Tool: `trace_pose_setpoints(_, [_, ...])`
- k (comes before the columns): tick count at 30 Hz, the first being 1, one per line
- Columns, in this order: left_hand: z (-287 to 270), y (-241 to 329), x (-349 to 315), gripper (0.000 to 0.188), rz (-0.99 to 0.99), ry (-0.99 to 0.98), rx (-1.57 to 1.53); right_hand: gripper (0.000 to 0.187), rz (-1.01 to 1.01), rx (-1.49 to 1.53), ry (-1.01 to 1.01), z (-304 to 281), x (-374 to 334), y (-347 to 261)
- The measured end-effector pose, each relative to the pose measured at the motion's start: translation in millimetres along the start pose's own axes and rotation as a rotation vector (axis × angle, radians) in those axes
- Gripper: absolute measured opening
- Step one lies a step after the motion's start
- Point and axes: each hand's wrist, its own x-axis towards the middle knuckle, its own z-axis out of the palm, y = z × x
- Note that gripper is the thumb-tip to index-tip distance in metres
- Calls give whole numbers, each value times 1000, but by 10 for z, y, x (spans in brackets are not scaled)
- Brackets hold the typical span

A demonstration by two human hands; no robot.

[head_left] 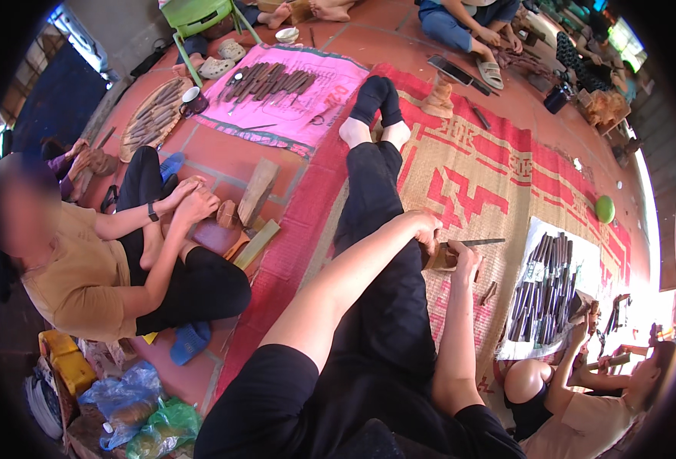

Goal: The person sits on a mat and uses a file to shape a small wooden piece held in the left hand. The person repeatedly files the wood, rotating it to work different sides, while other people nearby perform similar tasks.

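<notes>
My left hand (pixel 427 228) is closed with its fingers curled down, just above a small wooden block (pixel 440 261); what it holds is hidden. Close beside it, my right hand (pixel 466 258) is closed at a thin, dark, tapered blade like a file (pixel 485 242), whose tip points right. The block lies between and under my hands, beside my outstretched legs. On the mat near my right hand is a small brown wooden piece (pixel 489 293).
Many dark sticks lie on a white sheet (pixel 512 336) at right, more on a pink sheet (pixel 277 122). A person (pixel 78 268) sits at left, another (pixel 583 413) at lower right. A wooden block (pixel 259 191), green fruit (pixel 605 209) and phone (pixel 450 69) lie around the red-and-tan mat (pixel 460 157).
</notes>
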Motion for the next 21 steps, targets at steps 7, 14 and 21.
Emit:
trace_pose_setpoints(7, [20,-42,-5,60,28,81,-17,16,-47,-24,-10,115,-77,-36])
trace_pose_setpoints(14, [23,-75,16,59,21,92,-75,15,-21,84,-7,149,-37,10])
trace_pose_setpoints(21, [33,-48,33,59,25,71,-59,14,-49,97,16,35,67,109])
